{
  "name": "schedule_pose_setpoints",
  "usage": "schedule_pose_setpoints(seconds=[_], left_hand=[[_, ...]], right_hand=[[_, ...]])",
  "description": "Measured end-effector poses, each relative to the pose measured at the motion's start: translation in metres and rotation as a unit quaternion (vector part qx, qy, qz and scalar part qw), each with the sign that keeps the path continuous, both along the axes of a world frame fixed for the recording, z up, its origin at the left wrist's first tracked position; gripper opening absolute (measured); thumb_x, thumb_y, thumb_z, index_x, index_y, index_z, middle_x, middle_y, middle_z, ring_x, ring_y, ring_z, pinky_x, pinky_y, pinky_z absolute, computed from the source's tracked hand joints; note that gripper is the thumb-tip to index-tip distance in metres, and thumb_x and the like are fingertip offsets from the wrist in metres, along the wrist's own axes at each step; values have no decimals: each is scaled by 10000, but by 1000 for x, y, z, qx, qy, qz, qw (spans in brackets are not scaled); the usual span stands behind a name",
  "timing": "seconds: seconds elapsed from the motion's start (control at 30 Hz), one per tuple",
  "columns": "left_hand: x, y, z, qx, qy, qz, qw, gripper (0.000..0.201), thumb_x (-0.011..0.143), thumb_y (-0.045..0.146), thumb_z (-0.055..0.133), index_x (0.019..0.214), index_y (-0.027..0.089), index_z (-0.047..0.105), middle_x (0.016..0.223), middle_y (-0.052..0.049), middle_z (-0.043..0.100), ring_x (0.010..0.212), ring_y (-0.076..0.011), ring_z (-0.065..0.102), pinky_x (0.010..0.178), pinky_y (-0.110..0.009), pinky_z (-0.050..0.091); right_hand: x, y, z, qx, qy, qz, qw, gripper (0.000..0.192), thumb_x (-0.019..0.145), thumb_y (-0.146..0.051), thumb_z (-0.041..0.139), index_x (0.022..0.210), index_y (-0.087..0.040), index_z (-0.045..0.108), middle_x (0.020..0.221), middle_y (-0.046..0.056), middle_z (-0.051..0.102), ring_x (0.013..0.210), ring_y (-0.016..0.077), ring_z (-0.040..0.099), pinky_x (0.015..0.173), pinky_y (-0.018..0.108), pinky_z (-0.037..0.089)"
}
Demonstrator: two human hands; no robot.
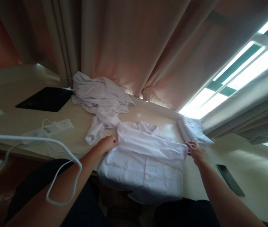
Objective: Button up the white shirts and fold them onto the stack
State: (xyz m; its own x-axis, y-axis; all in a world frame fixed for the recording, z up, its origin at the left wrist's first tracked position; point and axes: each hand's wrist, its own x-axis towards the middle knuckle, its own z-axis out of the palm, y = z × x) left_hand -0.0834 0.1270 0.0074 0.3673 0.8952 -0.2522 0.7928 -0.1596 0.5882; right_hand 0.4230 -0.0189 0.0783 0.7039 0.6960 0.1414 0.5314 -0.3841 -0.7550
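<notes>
A white shirt (145, 167) lies spread on the table in front of me, its collar toward the window and its lower part hanging over the near edge. One sleeve is laid across the body from side to side. My left hand (107, 144) is closed on the shirt at its left side, near the shoulder. At the right, my right hand (195, 152) pinches the end of the sleeve between thumb and fingers.
Behind on the left is a crumpled heap of white clothing (98, 93). A folded white garment (193, 128) rests by the window. Further left are a black mat (45, 99) and a power strip (61, 125). A white cable (73, 154) crosses my left forearm. A phone (230, 179) lies right.
</notes>
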Motion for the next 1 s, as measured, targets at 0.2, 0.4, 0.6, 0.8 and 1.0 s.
schedule_pose_setpoints(seconds=[0.2, 0.4, 0.6, 0.8, 1.0], left_hand=[[1, 10, -2, -25, 13, -27, 999, 300, 762, 443, 619, 606, 188, 631, 662, -59, 684, 671, -210, 618, 608, -278, 346], [13, 14, -3, 43, 17, 47, 998, 473, 816, 660, 516, 823, 207, 650, 831, -75, 710, 756, -225, 628, 646, -280, 365], [16, 21, -8, 74, 30, 49, 996, 302, 861, 458, 523, 721, 202, 602, 798, -66, 689, 760, -208, 620, 665, -276, 366], [12, 26, -9, 69, 39, 57, 995, 226, 873, 348, 482, 816, 190, 632, 823, -79, 687, 777, -226, 633, 680, -293, 410], [48, 1, 19, 316, -1, 49, 947, 330, 918, 316, 452, 1207, 204, 566, 1144, -127, 649, 1087, -278, 595, 965, -393, 432]], right_hand=[[-19, -19, -38, -38, 6, -8, 999, 401, 650, -421, 709, 967, -206, 592, 759, 56, 659, 661, 227, 619, 624, 351, 501], [-20, -30, -60, -33, -43, -35, 998, 497, 704, -452, 612, 1114, -175, 559, 851, 83, 679, 744, 249, 632, 701, 354, 474], [-9, -21, -72, -31, -87, -38, 995, 488, 805, -456, 513, 1176, -142, 555, 912, 113, 678, 761, 237, 625, 738, 351, 457], [-10, -23, -73, -34, -115, -22, 993, 475, 843, -466, 527, 1186, -144, 589, 1091, 163, 662, 985, 280, 611, 890, 402, 449], [-43, -28, -79, -61, -294, 90, 949, 508, 973, -483, 376, 1414, -244, 459, 1564, 107, 340, 1442, 284, 284, 1142, 484, 251]])
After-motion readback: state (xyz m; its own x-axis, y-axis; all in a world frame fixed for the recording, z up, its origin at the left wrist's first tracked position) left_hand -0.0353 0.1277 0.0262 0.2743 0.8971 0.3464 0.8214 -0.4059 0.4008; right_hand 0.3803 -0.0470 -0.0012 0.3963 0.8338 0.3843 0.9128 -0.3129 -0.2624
